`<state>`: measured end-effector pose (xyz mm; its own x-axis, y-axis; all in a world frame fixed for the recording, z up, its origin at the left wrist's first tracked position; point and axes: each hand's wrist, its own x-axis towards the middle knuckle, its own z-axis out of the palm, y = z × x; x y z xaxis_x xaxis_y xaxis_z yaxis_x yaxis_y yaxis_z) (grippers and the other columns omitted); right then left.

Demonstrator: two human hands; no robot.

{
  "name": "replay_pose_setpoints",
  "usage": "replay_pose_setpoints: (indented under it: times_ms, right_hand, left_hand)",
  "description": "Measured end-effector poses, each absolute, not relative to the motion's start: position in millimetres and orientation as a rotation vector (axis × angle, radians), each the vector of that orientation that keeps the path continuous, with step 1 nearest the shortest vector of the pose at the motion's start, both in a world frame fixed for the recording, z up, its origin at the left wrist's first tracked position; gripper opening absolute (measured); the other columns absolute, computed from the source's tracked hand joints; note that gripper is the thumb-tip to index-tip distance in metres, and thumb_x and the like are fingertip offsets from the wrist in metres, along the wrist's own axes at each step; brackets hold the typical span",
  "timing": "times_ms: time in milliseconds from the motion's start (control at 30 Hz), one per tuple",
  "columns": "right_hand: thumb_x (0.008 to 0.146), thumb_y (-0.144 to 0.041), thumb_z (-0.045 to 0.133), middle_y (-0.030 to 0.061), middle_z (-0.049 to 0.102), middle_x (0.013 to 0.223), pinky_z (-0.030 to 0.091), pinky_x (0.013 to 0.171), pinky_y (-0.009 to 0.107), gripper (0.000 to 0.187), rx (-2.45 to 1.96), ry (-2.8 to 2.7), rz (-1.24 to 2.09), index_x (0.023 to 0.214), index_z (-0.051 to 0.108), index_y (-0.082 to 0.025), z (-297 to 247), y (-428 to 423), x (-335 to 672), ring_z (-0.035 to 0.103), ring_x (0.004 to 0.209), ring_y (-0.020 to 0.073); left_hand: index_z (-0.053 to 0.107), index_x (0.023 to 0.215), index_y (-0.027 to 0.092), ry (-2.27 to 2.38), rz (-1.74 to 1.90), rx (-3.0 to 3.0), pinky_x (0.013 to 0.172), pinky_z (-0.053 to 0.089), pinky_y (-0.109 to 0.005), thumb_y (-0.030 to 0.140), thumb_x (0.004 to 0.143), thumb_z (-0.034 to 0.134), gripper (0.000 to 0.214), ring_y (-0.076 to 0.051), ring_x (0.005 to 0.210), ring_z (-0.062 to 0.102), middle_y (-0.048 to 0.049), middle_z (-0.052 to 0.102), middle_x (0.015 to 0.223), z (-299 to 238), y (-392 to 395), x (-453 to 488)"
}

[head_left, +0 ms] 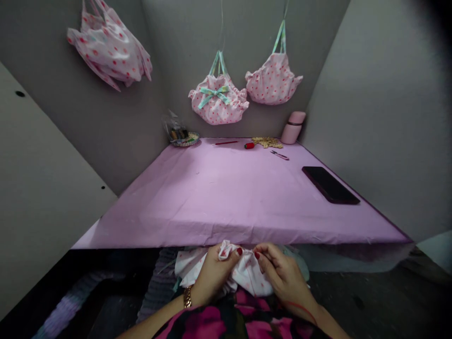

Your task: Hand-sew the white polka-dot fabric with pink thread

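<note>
Ahead, 3 dotted items (219,112) hang above the table (226,188); left hand (216,266) and right hand (281,269) pinch cloth (250,278).

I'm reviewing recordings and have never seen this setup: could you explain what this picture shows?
There is no machine: these are a person's bare hands, filmed by a head-worn camera looking forward and down. The left hand grips pale spotted cloth; the right hand pinches at its edge, near the front of the purple-covered table. On it lie a dark phone, small snips, a red spool and a yellowish heap; a pink bottle and a round basket stand at the back.
</note>
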<state>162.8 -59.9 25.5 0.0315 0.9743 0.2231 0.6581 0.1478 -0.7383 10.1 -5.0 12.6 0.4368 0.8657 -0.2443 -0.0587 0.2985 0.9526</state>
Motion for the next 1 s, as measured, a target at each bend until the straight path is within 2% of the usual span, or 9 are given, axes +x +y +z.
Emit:
replay_pose_setpoints:
  times_ms: [133,200,333,600,900,1000]
  right_hand:
    - [0.089,-0.025,0.03,0.0007,0.057,0.06,0.039,0.052,0.023,0.028,-1.561,-1.796,0.497,0.08,0.055,-0.018,26.1,-58.8,163.0,0.055,0.054,0.0144]
    - [0.089,-0.024,0.031,0.0008,0.06,0.063,0.041,0.053,0.022,0.027,-1.52,-1.827,0.55,0.083,0.057,-0.018,26.5,-58.4,162.6,0.058,0.056,0.014]
    - [0.087,-0.023,0.039,0.0023,0.068,0.081,0.045,0.064,0.022,0.024,-1.469,-1.789,0.621,0.092,0.063,-0.021,26.2,-59.6,162.0,0.064,0.074,0.0153]
    - [0.085,-0.021,0.042,0.0041,0.07,0.087,0.046,0.066,0.023,0.026,-1.506,-1.796,0.609,0.096,0.065,-0.02,25.5,-60.3,161.7,0.064,0.077,0.0163]
    - [0.084,-0.023,0.04,0.0044,0.069,0.082,0.044,0.064,0.024,0.027,-1.524,-1.763,0.615,0.092,0.065,-0.02,23.4,-60.2,160.5,0.063,0.073,0.0168]
    - [0.084,-0.026,0.039,0.0013,0.061,0.061,0.039,0.053,0.023,0.026,-1.553,-1.738,0.629,0.091,0.063,-0.018,21.7,-59.5,159.4,0.057,0.055,0.0145]
  left_hand:
    - [0.054,0.067,0.013,0.926,0.759,1.128,0.055,0.033,-0.023,0.045,0.066,0.063,0.033,-0.011,0.055,0.04,0.0013,0.047,0.06,14.3,-5.2,10.2]
    - [0.054,0.068,0.013,0.916,0.759,1.135,0.055,0.033,-0.023,0.045,0.066,0.063,0.033,-0.011,0.056,0.04,0.0012,0.047,0.061,13.2,-4.9,9.8]
    - [0.052,0.067,0.013,0.895,0.76,1.154,0.056,0.033,-0.023,0.045,0.068,0.061,0.033,-0.011,0.056,0.039,0.0014,0.046,0.06,10.4,-4.1,9.0]
    - [0.054,0.068,0.013,0.878,0.773,1.148,0.055,0.033,-0.023,0.043,0.068,0.062,0.031,-0.01,0.056,0.039,0.0013,0.047,0.06,13.6,-4.1,9.2]
    - [0.055,0.07,0.012,0.871,0.765,1.13,0.056,0.034,-0.023,0.042,0.069,0.061,0.03,-0.011,0.057,0.041,0.0004,0.048,0.062,10.7,-4.9,9.0]
    - [0.054,0.069,0.012,0.882,0.767,1.14,0.055,0.034,-0.023,0.04,0.07,0.061,0.029,-0.01,0.056,0.04,0.0004,0.047,0.062,11.3,-5.1,8.8]
